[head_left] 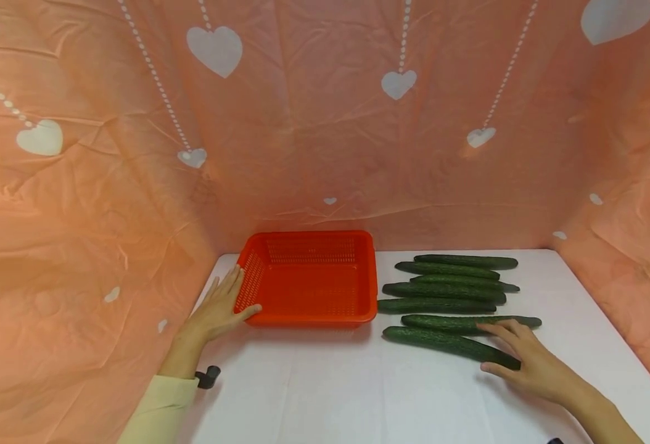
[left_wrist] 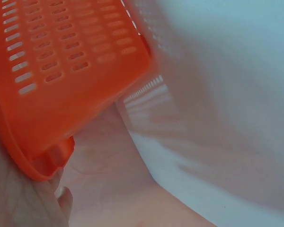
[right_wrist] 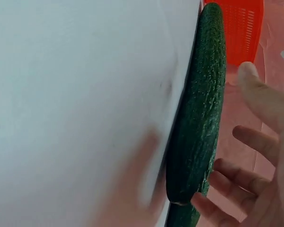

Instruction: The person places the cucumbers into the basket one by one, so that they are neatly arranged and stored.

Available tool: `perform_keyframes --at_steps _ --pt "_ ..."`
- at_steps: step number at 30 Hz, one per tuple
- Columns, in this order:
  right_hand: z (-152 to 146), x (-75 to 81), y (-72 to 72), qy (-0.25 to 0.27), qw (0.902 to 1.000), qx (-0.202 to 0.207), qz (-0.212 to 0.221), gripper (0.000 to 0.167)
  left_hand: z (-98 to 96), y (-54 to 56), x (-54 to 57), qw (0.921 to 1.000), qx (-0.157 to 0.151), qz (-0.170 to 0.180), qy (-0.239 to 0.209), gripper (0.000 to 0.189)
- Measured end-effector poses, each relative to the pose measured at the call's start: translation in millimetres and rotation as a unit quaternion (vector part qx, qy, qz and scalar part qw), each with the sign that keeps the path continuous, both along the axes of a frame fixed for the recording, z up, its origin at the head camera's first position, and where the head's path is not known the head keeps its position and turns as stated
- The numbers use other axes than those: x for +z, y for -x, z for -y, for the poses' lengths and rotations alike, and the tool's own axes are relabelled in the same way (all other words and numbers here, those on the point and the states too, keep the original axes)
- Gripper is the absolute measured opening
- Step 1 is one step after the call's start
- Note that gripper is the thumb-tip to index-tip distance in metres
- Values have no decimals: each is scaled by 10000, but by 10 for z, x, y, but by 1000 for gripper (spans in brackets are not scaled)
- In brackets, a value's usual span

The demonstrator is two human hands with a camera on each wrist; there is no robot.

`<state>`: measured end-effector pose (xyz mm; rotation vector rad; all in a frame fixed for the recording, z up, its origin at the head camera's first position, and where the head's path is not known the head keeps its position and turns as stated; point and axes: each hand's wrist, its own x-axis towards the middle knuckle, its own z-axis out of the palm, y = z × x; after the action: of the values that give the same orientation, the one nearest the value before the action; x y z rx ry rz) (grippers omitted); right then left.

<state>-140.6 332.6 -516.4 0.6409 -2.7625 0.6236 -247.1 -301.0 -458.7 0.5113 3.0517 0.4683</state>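
The cloth (head_left: 325, 160), orange with white hearts, rises from ten through twelve to two o'clock around the white table (head_left: 336, 388). Toward eleven o'clock on the table sits the red basket (head_left: 311, 320), upright, with slotted walls and only its red floor visible inside. At the basket's three o'clock lie seven cucumbers (head_left: 444, 292), dark green, mostly side by side and running roughly nine to three. The fifth from the back has its nine o'clock end just beside the basket; whether they touch I cannot tell. The nearest cucumber (head_left: 441, 343) slants, one end between nine and ten, the other by the right hand (head_left: 530, 364).

That hand, at the group's four to five o'clock, spreads loosely over the two nearest cucumbers, its grip released: in the right wrist view the thumb stands apart from the green skin. The left hand (head_left: 219, 311) rests at the basket's eight o'clock, fingers straight along the rim, thumb over the near corner, touching without clenching. A black piece (head_left: 208, 377) shows at the left wrist's four o'clock.
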Motion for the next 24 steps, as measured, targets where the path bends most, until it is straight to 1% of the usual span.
perform_keyframes --at_steps 4,8,11,19,24 --pt "-14 -59 5 105 9996 5 256 65 6 -3 1 10000 -8 -20 -1 106" --pt "-33 -108 38 333 9984 130 447 53 10 -5 -17 10000 -21 -67 2 106" --pt "-47 -144 72 473 9975 239 460 47 6 -3 -34 10000 -17 -67 -13 106" --pt "-83 -213 106 396 9959 266 765 43 -2 -18 -72 9998 -51 -187 -99 105" --pt "-81 -216 121 414 9950 251 869 41 1 -24 -73 9995 -26 -288 -109 105"
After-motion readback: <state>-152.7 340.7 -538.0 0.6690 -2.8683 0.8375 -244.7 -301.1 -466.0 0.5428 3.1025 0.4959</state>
